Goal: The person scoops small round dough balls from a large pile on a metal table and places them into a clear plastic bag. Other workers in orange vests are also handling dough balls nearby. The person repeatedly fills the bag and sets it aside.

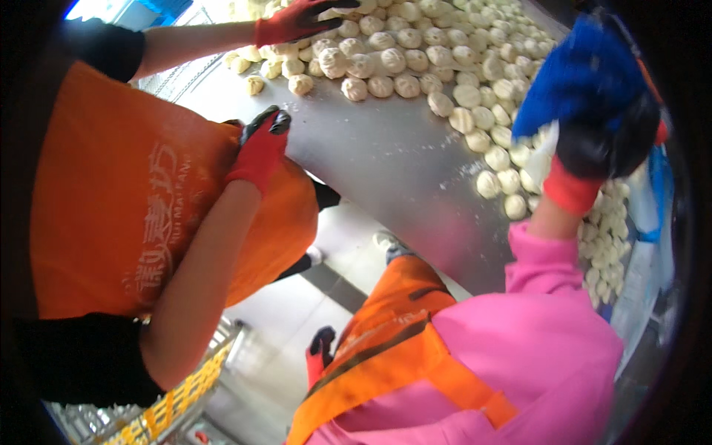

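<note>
My right hand (pixel 609 144), in a red glove with a black palm, is raised at the far right of the head view. It grips a blue object (pixel 578 72) that is too blurred to name exactly. Beneath that object, pale pleated dough buns (pixel 498 158) lie on a steel table (pixel 378 144). My left hand (pixel 320 350), gloved the same way, hangs low beside my orange apron (pixel 389 317). Its fingers are partly hidden, and whether they are apart or closed does not show.
At left stands a co-worker in an orange apron (pixel 122 194), one gloved hand (pixel 300 22) over the buns and the other (pixel 261 144) by the table edge. Smaller dough pieces (pixel 603 245) and clear plastic bags (pixel 645 278) are at right. A yellow-and-metal rack (pixel 183 389) stands lower left.
</note>
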`<state>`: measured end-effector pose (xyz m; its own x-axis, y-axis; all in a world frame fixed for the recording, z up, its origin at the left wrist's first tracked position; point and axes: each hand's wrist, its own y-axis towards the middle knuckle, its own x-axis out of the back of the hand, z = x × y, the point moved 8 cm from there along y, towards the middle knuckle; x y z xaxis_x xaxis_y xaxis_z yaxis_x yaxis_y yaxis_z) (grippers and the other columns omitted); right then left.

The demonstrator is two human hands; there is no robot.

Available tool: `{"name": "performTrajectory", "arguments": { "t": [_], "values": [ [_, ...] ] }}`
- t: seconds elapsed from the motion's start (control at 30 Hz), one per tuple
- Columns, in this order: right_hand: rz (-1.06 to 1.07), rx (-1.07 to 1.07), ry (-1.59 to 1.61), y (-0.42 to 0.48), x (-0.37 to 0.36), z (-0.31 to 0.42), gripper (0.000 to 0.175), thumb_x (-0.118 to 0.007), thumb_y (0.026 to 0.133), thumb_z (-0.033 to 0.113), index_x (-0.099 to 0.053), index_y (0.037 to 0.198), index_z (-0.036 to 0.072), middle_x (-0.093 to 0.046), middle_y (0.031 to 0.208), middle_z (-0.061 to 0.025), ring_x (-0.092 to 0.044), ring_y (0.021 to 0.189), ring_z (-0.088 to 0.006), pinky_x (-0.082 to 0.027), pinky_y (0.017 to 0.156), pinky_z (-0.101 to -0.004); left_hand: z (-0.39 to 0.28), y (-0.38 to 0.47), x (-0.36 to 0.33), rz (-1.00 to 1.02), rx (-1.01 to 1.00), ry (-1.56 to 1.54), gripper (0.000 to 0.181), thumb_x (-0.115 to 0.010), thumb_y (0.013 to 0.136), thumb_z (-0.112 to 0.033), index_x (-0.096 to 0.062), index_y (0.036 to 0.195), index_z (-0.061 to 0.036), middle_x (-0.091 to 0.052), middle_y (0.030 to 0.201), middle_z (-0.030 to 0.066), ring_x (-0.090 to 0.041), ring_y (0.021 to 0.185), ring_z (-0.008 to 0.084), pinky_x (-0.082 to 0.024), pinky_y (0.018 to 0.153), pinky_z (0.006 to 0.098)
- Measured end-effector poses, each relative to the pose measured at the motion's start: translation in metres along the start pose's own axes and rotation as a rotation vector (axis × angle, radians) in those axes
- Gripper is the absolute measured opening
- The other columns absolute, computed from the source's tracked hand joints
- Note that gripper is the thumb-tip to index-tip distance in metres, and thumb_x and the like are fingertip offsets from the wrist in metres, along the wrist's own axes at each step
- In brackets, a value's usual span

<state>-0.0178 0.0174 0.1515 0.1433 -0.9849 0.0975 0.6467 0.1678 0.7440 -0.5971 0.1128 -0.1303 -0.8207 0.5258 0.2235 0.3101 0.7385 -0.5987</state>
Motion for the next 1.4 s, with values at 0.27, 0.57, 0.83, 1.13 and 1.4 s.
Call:
{"name": "performTrajectory", "arguments": {
  "t": [0.27, 0.57, 0.83, 1.13, 1.4],
  "values": [
    [0.319, -0.141, -0.359, -0.224, 0.106, 0.04, 0.067, -0.073, 0.067, 0.006, -0.047, 0.129, 0.005, -0.049, 0.132, -0.0147, -0.047, 0.122, -0.0321, -0.035, 0.104, -0.0429, 0.14, -0.042, 0.015, 0.023, 0.119, -0.319, 0.032, -0.055, 0.095, -0.021, -0.061, 0.116, 0.0031, -0.066, 0.107, 0.0124, -0.06, 0.098, 0.0201, -0.047, 0.087, 0.0321],
    [1.19, -0.089, -1.042, -0.309, -0.056, 0.014, 0.077, -0.061, 0.074, 0.055, -0.042, 0.137, 0.016, -0.023, 0.15, -0.0167, -0.024, 0.135, -0.0368, -0.013, 0.108, -0.0644, 0.197, -0.087, 0.032, -0.028, 0.047, -0.25, 0.033, -0.051, 0.096, -0.029, -0.066, 0.108, -0.0018, -0.068, 0.095, 0.0081, -0.06, 0.087, 0.0161, -0.047, 0.078, 0.0311],
    [0.978, 0.226, -0.791, -0.226, -0.253, -0.03, 0.067, -0.063, 0.078, 0.04, -0.042, 0.136, 0.013, -0.035, 0.142, -0.0168, -0.041, 0.121, -0.0353, -0.031, 0.105, -0.0479, 0.187, -0.123, 0.022, -0.213, 0.097, -0.386, 0.04, -0.052, 0.096, -0.033, -0.061, 0.11, 0.003, -0.066, 0.099, 0.011, -0.062, 0.093, 0.0195, -0.048, 0.085, 0.0336],
    [0.579, 0.251, -0.196, -0.172, -0.221, -0.011, 0.058, -0.066, 0.077, 0.023, -0.048, 0.13, 0.01, -0.048, 0.131, -0.0164, -0.044, 0.12, -0.0386, -0.035, 0.103, -0.0463, 0.203, -0.133, -0.011, -0.247, 0.181, -0.407, 0.039, -0.05, 0.096, -0.032, -0.061, 0.11, 0.0034, -0.065, 0.099, 0.0115, -0.061, 0.091, 0.0204, -0.049, 0.084, 0.0343],
    [1.556, 0.849, -0.235, -0.29, -0.261, 0.019, 0.058, -0.054, 0.082, 0.043, -0.045, 0.135, 0.022, -0.031, 0.149, -0.0074, -0.029, 0.136, -0.0314, -0.02, 0.105, -0.0627, 0.173, -0.108, -0.011, -0.228, 0.174, -0.258, 0.036, -0.042, 0.099, -0.027, -0.064, 0.107, 0.0013, -0.066, 0.096, 0.0108, -0.061, 0.087, 0.0191, -0.048, 0.083, 0.0338]
  ]
}}
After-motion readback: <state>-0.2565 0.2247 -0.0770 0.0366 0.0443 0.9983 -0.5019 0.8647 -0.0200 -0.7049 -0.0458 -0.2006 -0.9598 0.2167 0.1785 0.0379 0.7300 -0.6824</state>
